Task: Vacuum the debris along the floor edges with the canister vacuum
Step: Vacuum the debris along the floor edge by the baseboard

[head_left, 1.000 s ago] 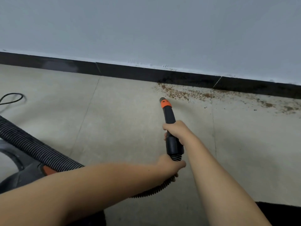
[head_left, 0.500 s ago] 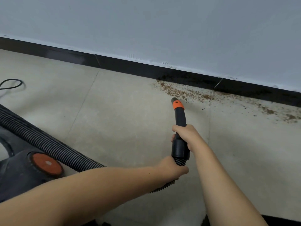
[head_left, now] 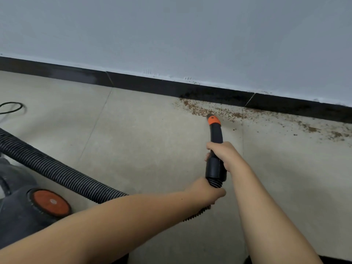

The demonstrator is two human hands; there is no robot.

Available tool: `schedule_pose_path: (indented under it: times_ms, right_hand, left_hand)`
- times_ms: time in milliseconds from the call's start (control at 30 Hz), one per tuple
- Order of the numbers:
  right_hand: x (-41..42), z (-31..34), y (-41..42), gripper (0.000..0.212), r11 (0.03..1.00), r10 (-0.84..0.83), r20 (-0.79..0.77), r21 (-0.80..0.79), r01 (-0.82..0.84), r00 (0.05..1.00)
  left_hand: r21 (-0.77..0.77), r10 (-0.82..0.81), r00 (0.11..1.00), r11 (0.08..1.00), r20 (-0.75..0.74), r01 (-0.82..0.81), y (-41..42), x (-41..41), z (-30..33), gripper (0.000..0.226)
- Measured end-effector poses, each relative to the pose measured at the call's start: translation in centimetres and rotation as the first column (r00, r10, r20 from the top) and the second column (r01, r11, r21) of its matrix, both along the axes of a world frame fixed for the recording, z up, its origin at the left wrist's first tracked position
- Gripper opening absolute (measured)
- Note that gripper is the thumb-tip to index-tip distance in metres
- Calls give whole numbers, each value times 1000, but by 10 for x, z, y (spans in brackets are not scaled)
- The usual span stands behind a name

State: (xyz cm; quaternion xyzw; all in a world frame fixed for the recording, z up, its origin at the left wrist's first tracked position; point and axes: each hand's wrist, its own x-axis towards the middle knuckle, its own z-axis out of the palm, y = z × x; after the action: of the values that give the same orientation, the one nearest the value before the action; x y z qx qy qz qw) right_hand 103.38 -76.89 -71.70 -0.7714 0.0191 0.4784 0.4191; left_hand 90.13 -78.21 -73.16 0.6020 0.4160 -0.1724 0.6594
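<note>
Right hand (head_left: 223, 155) wraps the black nozzle (head_left: 216, 149) mid-length, fingers curled around it. Left hand (head_left: 204, 191) grips the ribbed hose (head_left: 57, 174) just behind the nozzle's cuff, fingers closed round it. Nozzle points away toward the wall; its orange tip (head_left: 213, 120) sits at the near edge of the debris (head_left: 213, 110). Whether the tip touches the floor cannot be told.

Debris: brown crumbs in a band on the floor (head_left: 142, 140) along the black baseboard (head_left: 152, 85), densest just beyond the tip, thinning and scattering to the right.

Hose runs from the left hand leftward, passing over the canister (head_left: 17, 216) at lower left, dark body with an orange round cap (head_left: 51, 202). A black cord (head_left: 11, 107) loops on the floor at far left. Pale wall (head_left: 171, 35) above baseboard.
</note>
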Motion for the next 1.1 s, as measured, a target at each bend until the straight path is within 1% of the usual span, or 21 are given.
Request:
schedule_pose_path:
  times_ms: [267, 400, 533, 600, 700, 800, 867, 967, 1100]
  right_hand:
    - [-31, -3, 54, 22, 971, 239, 22, 0, -239, 971]
    - [-32, -1, 65, 24, 963, 270, 11, 16, -270, 963]
    - [-21, 3, 50, 18, 970, 244, 0, 0, -244, 970]
    - [-13, 3, 33, 16, 982, 187, -7, -3, -187, 982]
    - [-3, 1, 6, 13, 995, 102, -18, -4, -102, 995]
    - [7, -3, -15, 15, 999, 28, -26, -13, -29, 999]
    - [15, -5, -24, 16, 1000, -12, -14, -17, 11, 1000]
    - [25, -7, -23, 17, 999, -45, 5, -14, 45, 999]
    - [29, -4, -3, 17, 1000, 26, 0, -10, -26, 1000]
  left_hand:
    - [-9, 203, 979, 979, 0, -203, 28, -23, 1, 14]
    - [-3, 228, 974, 974, 4, -228, 35, -23, 3, 13]
    - [13, 175, 985, 984, -6, -175, 26, -13, 0, 10]
    - [8, 123, 992, 992, -14, -123, 16, -7, -4, 11]
    - [-2, 13, 1000, 1000, -28, -13, -1, -1, -9, 18]
    - [-38, -57, 998, 998, 10, 57, -13, 6, -14, 22]
    - [-36, -87, 996, 995, 25, 88, -15, 13, -14, 22]
    - [-40, -93, 994, 995, 55, 95, -11, 23, -14, 18]
    - [-35, 1, 1000, 999, 27, 0, -1, 28, -15, 15]
